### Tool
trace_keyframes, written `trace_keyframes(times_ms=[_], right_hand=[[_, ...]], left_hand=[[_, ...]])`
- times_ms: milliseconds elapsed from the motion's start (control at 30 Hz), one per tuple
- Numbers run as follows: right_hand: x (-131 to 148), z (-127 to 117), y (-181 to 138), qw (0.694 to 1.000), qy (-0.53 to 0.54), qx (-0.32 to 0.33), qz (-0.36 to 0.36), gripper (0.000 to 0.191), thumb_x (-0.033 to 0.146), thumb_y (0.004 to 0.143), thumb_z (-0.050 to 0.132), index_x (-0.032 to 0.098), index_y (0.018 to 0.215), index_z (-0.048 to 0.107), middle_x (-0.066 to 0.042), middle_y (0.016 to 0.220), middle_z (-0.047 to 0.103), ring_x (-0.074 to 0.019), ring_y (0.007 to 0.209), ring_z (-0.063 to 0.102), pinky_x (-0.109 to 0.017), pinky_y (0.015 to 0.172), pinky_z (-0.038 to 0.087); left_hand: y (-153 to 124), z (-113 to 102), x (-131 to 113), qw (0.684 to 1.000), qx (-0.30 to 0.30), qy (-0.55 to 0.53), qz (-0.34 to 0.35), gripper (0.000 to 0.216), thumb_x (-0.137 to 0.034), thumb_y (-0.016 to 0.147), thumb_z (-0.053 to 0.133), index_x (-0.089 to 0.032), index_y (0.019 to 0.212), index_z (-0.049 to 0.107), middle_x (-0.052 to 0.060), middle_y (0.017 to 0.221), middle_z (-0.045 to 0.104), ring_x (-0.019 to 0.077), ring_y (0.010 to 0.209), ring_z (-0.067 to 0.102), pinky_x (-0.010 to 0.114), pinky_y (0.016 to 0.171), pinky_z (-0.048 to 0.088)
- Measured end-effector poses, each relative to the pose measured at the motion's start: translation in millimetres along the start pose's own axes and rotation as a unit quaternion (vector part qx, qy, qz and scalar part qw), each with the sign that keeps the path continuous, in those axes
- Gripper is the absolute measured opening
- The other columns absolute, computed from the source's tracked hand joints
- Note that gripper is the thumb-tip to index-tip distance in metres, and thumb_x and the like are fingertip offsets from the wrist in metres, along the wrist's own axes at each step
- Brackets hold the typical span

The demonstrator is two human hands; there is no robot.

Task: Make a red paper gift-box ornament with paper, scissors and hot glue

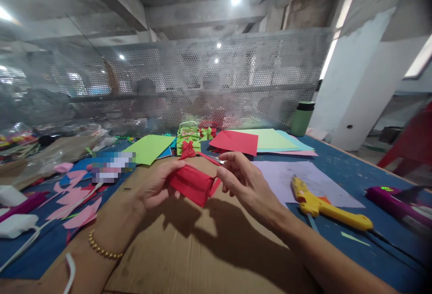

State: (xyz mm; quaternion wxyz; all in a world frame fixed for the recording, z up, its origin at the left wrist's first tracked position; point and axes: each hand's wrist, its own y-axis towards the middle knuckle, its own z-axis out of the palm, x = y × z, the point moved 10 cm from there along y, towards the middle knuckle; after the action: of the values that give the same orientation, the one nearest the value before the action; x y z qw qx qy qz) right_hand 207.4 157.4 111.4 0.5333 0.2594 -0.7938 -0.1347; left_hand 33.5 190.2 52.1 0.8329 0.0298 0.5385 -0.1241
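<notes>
Over a brown cardboard sheet (189, 244) I hold a small folded red paper piece (192, 185), shaped like a little basket with a thin strip handle. My left hand (153, 186) grips its left side, fingers curled round it. My right hand (241, 179) pinches the right end, where the red strip (207, 158) runs up and back. Both hands are closed on the paper, a little above the cardboard.
A yellow glue gun (324, 206) lies on lilac paper (290, 177) to the right; a purple glue gun (394, 199) lies farther right. Coloured paper sheets (236, 142), green and red paper baskets (188, 138), pink cut-outs (76, 199) and a green cup (303, 118) surround the cardboard. People sit behind a mesh screen (202, 78).
</notes>
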Motion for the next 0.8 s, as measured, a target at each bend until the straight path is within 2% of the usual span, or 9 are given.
trace_keyframes(times_ms=[133,200,300,367,467,600,733,800], right_hand=[[-11,3,1,0.998,0.052,0.018,0.036,0.046,0.055,0.095,0.054,0.019,0.122,0.052,-0.005,0.097,0.063,-0.0175,0.082,0.061,-0.034,0.070,0.050],[-12,2,2,0.998,0.057,0.015,0.035,0.046,0.056,0.095,0.052,0.018,0.122,0.052,-0.007,0.099,0.064,-0.0177,0.083,0.062,-0.035,0.071,0.051],[-11,0,4,0.998,0.052,0.008,0.024,0.042,0.055,0.098,0.047,0.019,0.118,0.055,-0.006,0.098,0.065,-0.0166,0.080,0.063,-0.033,0.069,0.051],[-9,0,4,0.999,0.048,0.012,0.015,0.040,0.054,0.100,0.045,0.019,0.116,0.057,-0.005,0.096,0.064,-0.0148,0.076,0.063,-0.031,0.067,0.052],[-7,10,1,0.996,0.066,0.055,0.003,0.038,0.052,0.100,0.045,0.020,0.116,0.057,-0.003,0.095,0.063,-0.0117,0.070,0.062,-0.029,0.063,0.053],[-7,29,-4,0.980,0.154,0.123,0.023,0.044,0.052,0.094,0.058,0.021,0.124,0.051,-0.004,0.098,0.063,-0.0119,0.068,0.063,-0.028,0.058,0.055],[-12,41,-2,0.965,0.211,0.145,0.058,0.058,0.045,0.079,0.077,0.021,0.124,0.048,-0.009,0.116,0.062,-0.0118,0.067,0.065,-0.026,0.053,0.055],[-15,44,0,0.960,0.229,0.148,0.062,0.059,0.041,0.074,0.081,0.020,0.120,0.049,-0.009,0.113,0.064,-0.0131,0.069,0.067,-0.027,0.055,0.057]], left_hand=[[-1,-1,-5,0.998,-0.012,0.045,0.039,0.012,-0.019,0.086,0.065,-0.010,0.091,0.069,0.003,0.066,0.069,0.0141,0.045,0.061,0.022,0.035,0.050],[-1,-2,-8,0.998,-0.025,0.039,0.042,0.013,-0.018,0.086,0.063,-0.009,0.093,0.070,0.004,0.068,0.070,0.0144,0.047,0.062,0.021,0.034,0.050],[-3,-8,-12,0.997,-0.059,-0.029,0.030,0.010,-0.014,0.086,0.060,-0.010,0.091,0.068,0.005,0.070,0.072,0.0136,0.051,0.065,0.019,0.040,0.052],[-3,-10,-16,0.994,-0.073,-0.073,0.027,0.006,-0.014,0.084,0.061,-0.012,0.087,0.066,0.003,0.067,0.071,0.0118,0.046,0.062,0.017,0.038,0.048],[-3,-12,-18,0.993,-0.076,-0.081,0.031,0.005,-0.016,0.084,0.062,-0.013,0.086,0.065,0.001,0.062,0.068,0.0101,0.041,0.058,0.015,0.032,0.039],[0,-7,-17,0.995,-0.052,-0.037,0.078,0.012,-0.021,0.083,0.068,-0.011,0.091,0.068,0.004,0.073,0.071,0.0120,0.053,0.062,0.018,0.040,0.045],[3,2,-10,0.993,-0.017,-0.013,0.113,0.020,-0.025,0.084,0.070,-0.011,0.098,0.071,0.006,0.088,0.074,0.0138,0.067,0.065,0.020,0.053,0.052],[4,5,-7,0.993,-0.010,-0.011,0.116,0.020,-0.025,0.085,0.070,-0.012,0.101,0.071,0.007,0.092,0.074,0.0151,0.071,0.066,0.021,0.056,0.053]])
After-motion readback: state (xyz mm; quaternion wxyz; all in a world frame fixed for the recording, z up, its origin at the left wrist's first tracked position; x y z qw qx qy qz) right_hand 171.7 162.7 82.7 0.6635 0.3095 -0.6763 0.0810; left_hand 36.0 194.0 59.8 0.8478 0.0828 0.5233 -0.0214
